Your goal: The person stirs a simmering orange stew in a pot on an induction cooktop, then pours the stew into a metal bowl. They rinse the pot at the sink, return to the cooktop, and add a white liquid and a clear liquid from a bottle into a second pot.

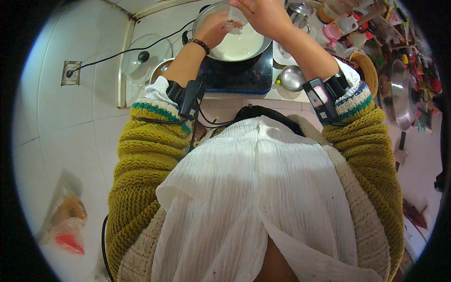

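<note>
A metal pan [241,46] of white liquid stands on a black induction cooktop [234,75] at the top of the view. Over the pan, my left hand [215,29] grips the lower part of a thin, translucent white bag or cloth [236,16]. My right hand [259,16] is closed on the upper part of the same piece, to the right of my left hand and partly cut off by the picture's upper edge. What the piece holds, if anything, cannot be made out.
A glass lid [132,65] with a black knob lies left of the cooktop, by a metal bowl [159,68]. A black cord runs to a wall socket [71,73]. Right of the cooktop are a metal cup [293,78], a kettle [299,10], a pink cup [332,32] and crowded kitchenware.
</note>
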### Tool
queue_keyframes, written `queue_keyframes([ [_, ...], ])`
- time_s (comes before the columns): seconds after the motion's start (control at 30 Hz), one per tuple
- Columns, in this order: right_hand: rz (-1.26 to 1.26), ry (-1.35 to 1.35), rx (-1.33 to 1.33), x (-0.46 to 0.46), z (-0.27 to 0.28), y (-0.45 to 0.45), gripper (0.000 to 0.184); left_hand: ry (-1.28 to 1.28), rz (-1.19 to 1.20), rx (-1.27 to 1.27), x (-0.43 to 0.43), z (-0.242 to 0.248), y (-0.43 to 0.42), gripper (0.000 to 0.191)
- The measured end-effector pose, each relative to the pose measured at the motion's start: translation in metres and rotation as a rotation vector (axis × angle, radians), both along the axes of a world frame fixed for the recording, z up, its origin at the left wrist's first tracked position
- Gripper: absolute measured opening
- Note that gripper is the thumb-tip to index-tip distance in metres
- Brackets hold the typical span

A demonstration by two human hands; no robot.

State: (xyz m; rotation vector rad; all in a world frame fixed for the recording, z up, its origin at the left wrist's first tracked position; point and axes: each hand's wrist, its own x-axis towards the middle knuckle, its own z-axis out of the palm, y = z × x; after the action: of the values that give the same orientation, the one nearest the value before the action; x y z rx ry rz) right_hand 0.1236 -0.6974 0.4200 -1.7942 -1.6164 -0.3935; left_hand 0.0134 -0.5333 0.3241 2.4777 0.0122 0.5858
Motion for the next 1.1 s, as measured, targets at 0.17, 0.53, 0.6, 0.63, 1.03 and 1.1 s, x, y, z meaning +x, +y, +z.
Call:
queue_keyframes([
  [0.17, 0.045, 0.042, 0.027, -0.003, 0.002, -0.005, 0.03, 0.091, 0.083, 0.0, -0.004, 0.004, -0.005, 0.03],
  [0.53, 0.053, 0.095, -0.005, -0.01, 0.003, -0.022, 0.03, 0.191, 0.124, 0.161, -0.007, -0.017, 0.008, 0.042],
  [0.6, 0.051, 0.124, -0.057, -0.01, 0.004, -0.025, 0.03, 0.19, 0.139, 0.204, -0.006, -0.021, 0.01, 0.042],
  [0.63, 0.075, 0.09, -0.047, -0.011, 0.004, -0.026, 0.03, 0.209, 0.147, 0.222, -0.006, -0.022, 0.01, 0.043],
  [1.03, 0.244, 1.164, 0.004, -0.011, -0.057, -0.11, 0.035, 0.116, 0.258, -0.05, -0.02, -0.017, -0.004, 0.021],
  [1.1, 0.115, 0.955, -0.221, -0.018, -0.089, -0.132, 0.038, 0.094, 0.271, -0.267, -0.027, -0.019, -0.004, 0.02],
])
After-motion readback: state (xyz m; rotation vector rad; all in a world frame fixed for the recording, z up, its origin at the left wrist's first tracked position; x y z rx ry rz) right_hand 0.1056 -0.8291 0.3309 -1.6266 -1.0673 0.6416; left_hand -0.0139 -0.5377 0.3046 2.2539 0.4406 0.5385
